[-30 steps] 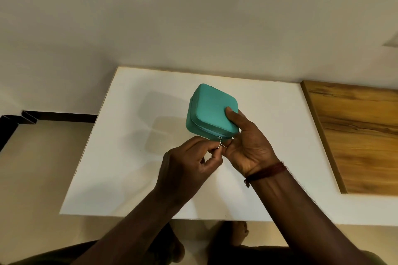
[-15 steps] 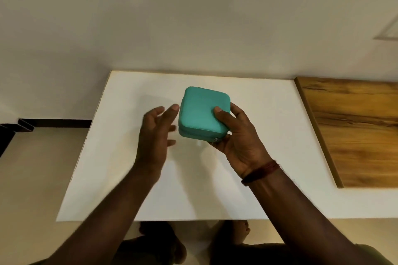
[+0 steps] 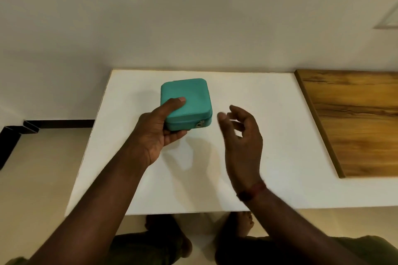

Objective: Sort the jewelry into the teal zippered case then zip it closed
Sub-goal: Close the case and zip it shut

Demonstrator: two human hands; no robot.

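Clearly the teal rectangular zippered case with rounded corners is closed, and its small metal zipper pull hangs on the side wall that faces the person, a little to the right of the left hand. This hand grasps the case at the near left corner: the thumb lies flat on the lid and the other fingers curl below the bottom. A shadow falls on the white table top under the hand, so I judge the case is lifted a bit, not resting.

The right hand, with a red-brown band on the wrist, is released, with fingers loosely bent, holding nothing. It is just to the right of the case and does not touch it.

For handling, I think the case is light, because one corner grip carries it. The shell looks stiff with a soft, slightly padded skin, so it should not slip easily and not bend under the thumb. Small jewelry inside may shift if it tilts, so better to keep it level. A good hold is across the lid and bottom, away from the zipper line. No jewelry shows outside. A brown wooden board lies far to the right of the right hand.
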